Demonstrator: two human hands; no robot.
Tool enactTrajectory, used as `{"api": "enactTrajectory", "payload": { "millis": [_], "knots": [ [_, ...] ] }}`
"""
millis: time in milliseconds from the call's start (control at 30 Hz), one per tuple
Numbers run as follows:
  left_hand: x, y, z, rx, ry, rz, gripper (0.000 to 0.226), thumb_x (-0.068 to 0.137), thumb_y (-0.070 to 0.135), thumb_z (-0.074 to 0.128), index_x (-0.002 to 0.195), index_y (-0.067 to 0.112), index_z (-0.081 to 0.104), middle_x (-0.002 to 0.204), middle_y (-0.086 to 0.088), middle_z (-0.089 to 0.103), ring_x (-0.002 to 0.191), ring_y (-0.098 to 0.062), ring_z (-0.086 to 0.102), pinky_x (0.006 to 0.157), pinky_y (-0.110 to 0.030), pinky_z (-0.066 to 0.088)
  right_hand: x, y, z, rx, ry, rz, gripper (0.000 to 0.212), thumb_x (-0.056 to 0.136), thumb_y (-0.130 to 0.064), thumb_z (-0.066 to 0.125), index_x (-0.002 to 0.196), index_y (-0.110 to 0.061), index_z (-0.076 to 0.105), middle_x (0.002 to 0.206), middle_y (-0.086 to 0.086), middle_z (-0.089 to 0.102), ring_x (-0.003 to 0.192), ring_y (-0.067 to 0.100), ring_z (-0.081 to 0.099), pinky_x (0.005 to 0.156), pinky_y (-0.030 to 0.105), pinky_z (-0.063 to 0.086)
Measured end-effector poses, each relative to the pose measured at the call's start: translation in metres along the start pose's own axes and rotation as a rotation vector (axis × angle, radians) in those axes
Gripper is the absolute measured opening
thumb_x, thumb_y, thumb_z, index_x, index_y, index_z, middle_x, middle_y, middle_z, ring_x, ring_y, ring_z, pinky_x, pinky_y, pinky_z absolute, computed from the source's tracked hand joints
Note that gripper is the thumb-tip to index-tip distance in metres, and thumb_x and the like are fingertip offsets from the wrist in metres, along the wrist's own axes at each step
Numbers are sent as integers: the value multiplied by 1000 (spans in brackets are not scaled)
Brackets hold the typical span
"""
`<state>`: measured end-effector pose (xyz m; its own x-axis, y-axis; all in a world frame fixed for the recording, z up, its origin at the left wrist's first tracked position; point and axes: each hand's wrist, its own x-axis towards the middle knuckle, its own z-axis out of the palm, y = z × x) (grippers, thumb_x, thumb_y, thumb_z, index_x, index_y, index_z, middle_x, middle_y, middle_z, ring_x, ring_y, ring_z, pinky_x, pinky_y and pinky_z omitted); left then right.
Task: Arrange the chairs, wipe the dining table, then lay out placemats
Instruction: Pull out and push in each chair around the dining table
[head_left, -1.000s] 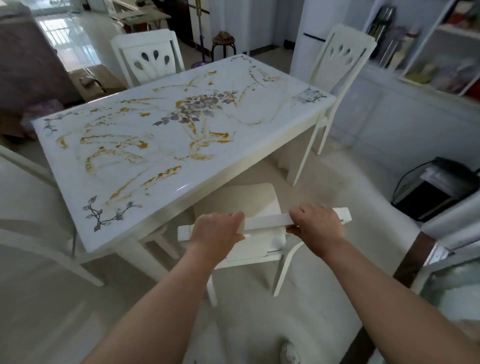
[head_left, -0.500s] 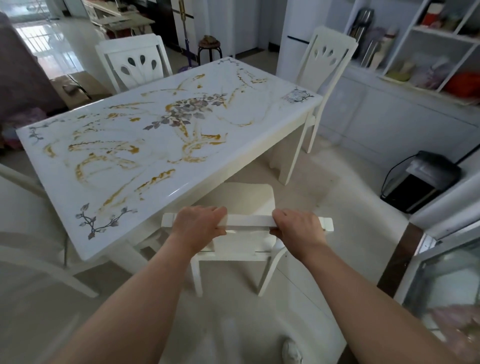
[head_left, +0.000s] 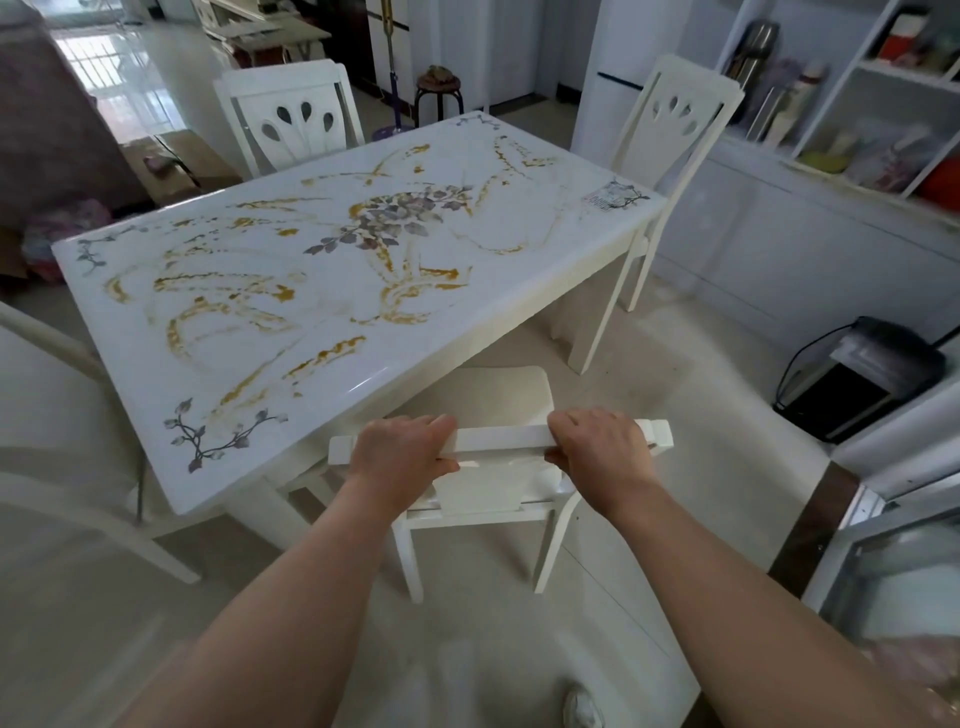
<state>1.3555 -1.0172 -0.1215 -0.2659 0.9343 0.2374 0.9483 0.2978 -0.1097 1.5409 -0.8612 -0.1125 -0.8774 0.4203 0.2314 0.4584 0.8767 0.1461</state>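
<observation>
Fingers (head_left: 434, 426) of the left hand (head_left: 400, 452) curl together over the top rail (head_left: 501, 439) of the near chair (head_left: 483, 499), knuckles up, with the thumb (head_left: 447, 467) tucked under the rail's near side. The right hand (head_left: 602, 447) grips the same rail the same way, fingers pressed side by side over the far edge. A bare stretch of rail shows between the two hands, and both rail ends stick out past them.

Rail's long axis runs left to right across the view, close to level. It sits at an angle to the near long edge of the table (head_left: 337, 270), which slants from lower left to upper right. The chair faces away from the person, toward the table. Its seat (head_left: 488, 395) reaches forward from beneath the fingers, and its front left corner lies under the table edge. Both back legs are on the floor, below the wrists.

Table top is white with gold swirls and grey flower sprays.

Other chairs: one at the far long side (head_left: 291, 119), one at the right short end (head_left: 675, 114), one at the left edge of view (head_left: 47, 415), partly cut off.

Also noted: a black box-shaped appliance (head_left: 862, 379) with a cord on the floor to the right, open shelves (head_left: 857, 104) behind it, and a small round stool (head_left: 439, 85) beyond the table.
</observation>
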Motion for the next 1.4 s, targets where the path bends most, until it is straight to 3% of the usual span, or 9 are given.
{"api": "enactTrajectory", "payload": {
  "millis": [167, 300, 600, 733, 900, 1167, 1267, 1333, 1400],
  "knots": [
    [-1, 1, 1, 18, -8, 9, 48, 55, 55, 84, 71, 22, 53, 51, 8, 55, 40, -16, 51, 40, -20, 31, 1, 6, 8, 65, -41, -1, 27, 73, -30, 78, 81, -17, 56, 72, 1, 59, 65, 26, 55, 60, 31, 33],
    [-1, 4, -10, -1, -167, -35, 34, 86, 58, 54, 99, 27, 50, 86, 7, 64, 77, -17, 61, 62, -27, 41, 5, 5, 4, 82, -161, 2, 18, 88, -37, 59, 93, -21, 52, 88, -1, 62, 83, 25, 58, 74, 34, 35],
    [1, 6, -11, -25, -106, -110, 36, 84, 58, 57, 92, 24, 51, 82, 6, 64, 72, -18, 62, 57, -26, 32, 12, 10, 1, 56, -152, -20, 17, 90, -34, 58, 94, -19, 50, 88, 1, 60, 81, 27, 57, 67, 33, 29],
    [13, 28, -9, -40, -111, -155, 35, 84, 55, 59, 90, 22, 50, 79, 4, 63, 69, -22, 62, 58, -27, 34, 21, 33, 2, 27, -142, -32, 20, 84, -30, 68, 87, -17, 54, 79, 2, 61, 72, 28, 57, 65, 31, 28],
    [45, 61, -4, 14, -158, -195, 33, 90, 55, 50, 101, 24, 47, 92, 5, 62, 85, -20, 63, 63, -27, 36, 36, 73, 7, -28, -164, -35, 25, 72, -26, 79, 82, -16, 59, 73, 4, 63, 68, 30, 60, 63, 31, 28],
    [90, 74, -4, 71, -110, -254, 38, 84, 61, 54, 94, 25, 47, 79, 6, 60, 75, -19, 64, 58, -26, 36, 65, 119, 16, 16, -113, -90, 30, 65, -25, 84, 79, -14, 59, 66, 5, 62, 61, 30, 57, 60, 32, 30],
    [94, 71, -3, 112, -59, -216, 44, 71, 61, 69, 82, 23, 52, 64, 6, 59, 55, -19, 61, 49, -24, 32, 66, 122, 23, 46, -87, -109, 35, 58, -26, 87, 73, -15, 57, 62, 3, 58, 55, 28, 55, 58, 30, 29],
    [95, 72, 1, 119, -16, -188, 51, 53, 59, 82, 69, 20, 53, 50, 6, 53, 39, -18, 53, 43, -20, 27, 63, 126, 27, 59, -71, -108, 31, 66, -28, 83, 77, -16, 57, 68, 3, 60, 62, 28, 57, 60, 30, 29],
    [99, 73, 7, 120, -20, -159, 49, 56, 59, 81, 71, 21, 55, 53, 7, 55, 41, -19, 54, 43, -20, 28, 58, 130, 26, 82, -74, -90, 21, 78, -29, 73, 86, -17, 57, 80, 3, 62, 73, 28, 57, 65, 32, 29]
  ]
}}
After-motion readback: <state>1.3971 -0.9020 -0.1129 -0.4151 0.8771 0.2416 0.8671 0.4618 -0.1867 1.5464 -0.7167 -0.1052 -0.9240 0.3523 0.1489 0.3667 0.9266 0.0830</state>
